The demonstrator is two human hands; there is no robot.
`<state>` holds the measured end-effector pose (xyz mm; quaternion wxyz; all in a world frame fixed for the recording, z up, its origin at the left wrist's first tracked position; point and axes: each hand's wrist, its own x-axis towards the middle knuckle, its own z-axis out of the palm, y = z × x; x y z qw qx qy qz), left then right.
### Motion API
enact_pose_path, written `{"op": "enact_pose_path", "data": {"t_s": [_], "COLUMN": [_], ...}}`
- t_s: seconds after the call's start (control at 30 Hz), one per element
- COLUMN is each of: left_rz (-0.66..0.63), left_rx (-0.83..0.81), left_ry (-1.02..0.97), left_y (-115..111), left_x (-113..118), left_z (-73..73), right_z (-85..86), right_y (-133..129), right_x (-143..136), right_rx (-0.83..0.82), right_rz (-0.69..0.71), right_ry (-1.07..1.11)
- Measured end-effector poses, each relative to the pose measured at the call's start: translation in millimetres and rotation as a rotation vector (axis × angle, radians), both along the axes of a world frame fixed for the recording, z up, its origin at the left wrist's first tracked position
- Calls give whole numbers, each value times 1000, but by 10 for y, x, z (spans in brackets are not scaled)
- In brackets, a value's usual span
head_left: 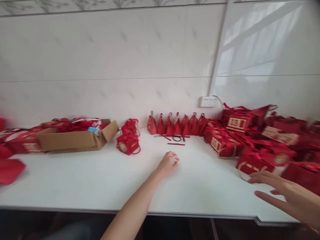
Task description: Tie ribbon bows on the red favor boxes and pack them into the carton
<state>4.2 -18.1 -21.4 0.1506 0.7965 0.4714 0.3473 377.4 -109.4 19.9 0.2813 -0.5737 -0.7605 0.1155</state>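
Note:
My left hand (169,163) reaches out over the white table (75,180), fingers loosely curled, holding nothing. It hovers just short of a few thin red strips (176,144) and a small dark ring (176,138). My right hand (287,195) is spread open with fingers apart at the lower right, close to a pile of red gift boxes (252,163) and touching none that I can see. A row of small red pyramid-shaped boxes (175,126) stands along the wall behind the strips.
An open cardboard box (75,138) holding red items lies at the left, with flat red pieces (10,170) beside it. Two small red boxes with ribbon handles (128,143) stand near it. A white socket (208,101) is on the tiled wall.

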Motion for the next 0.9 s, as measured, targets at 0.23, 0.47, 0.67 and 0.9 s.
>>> {"op": "enact_pose_path", "data": {"t_s": [0.23, 0.47, 0.67, 0.9], "left_rz": [78, 205, 513, 882], "left_rx": [24, 149, 578, 437], "left_ry": [-96, -172, -468, -581], "left_y": [9, 106, 192, 64], "left_x": [-20, -90, -415, -1277], "left_z": [-13, -83, 185, 424], "right_z": [15, -311, -472, -394], "right_y": [983, 1459, 1543, 1493], "right_x": [-1720, -2447, -2419, -2418], "right_rx": [-87, 39, -48, -99], "right_rz": [312, 194, 65, 69], "right_ry": [-65, 241, 341, 314]}}
